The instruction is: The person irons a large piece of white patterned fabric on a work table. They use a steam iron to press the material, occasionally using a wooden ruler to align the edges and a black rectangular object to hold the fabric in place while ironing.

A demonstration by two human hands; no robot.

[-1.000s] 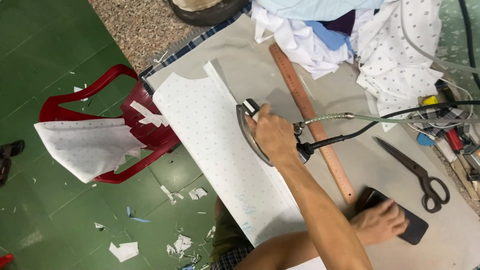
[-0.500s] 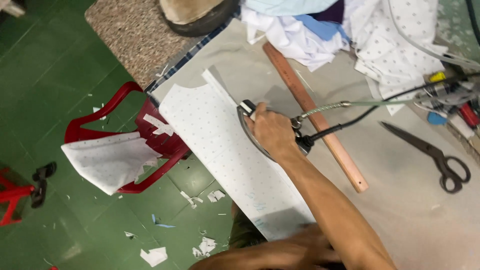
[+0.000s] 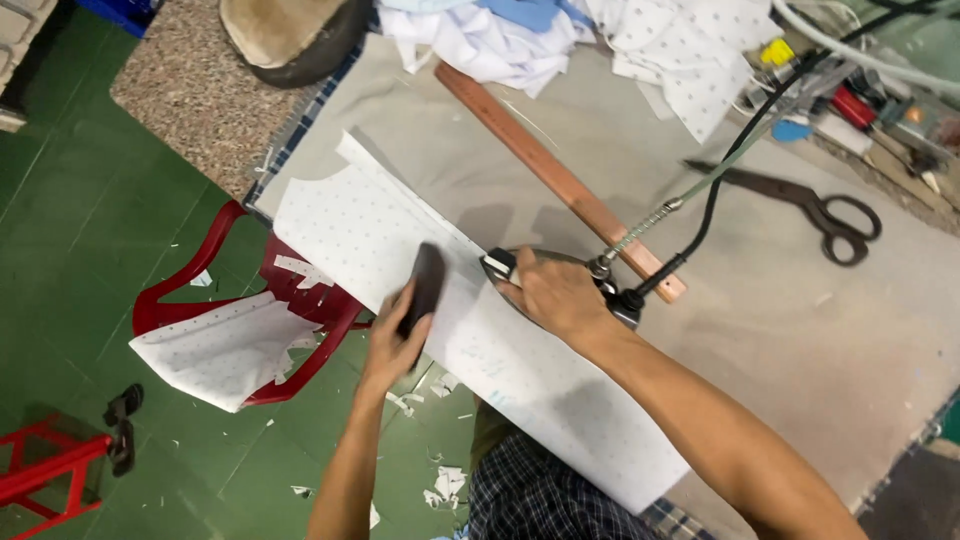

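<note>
Steam iron sits on the dotted white fabric panel, right hand wrapped tight round its handle. Left hand clasps a dark flat block pressed on the cloth just beside the iron, likely to flatten it. Wooden ruler and scissors lie apart on the grey table.

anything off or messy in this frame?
Yes: white fabric scraps litter the green floor below the table edge, and a dotted fabric piece hangs half off the red chair. Nothing looks damaged on the table.
</note>
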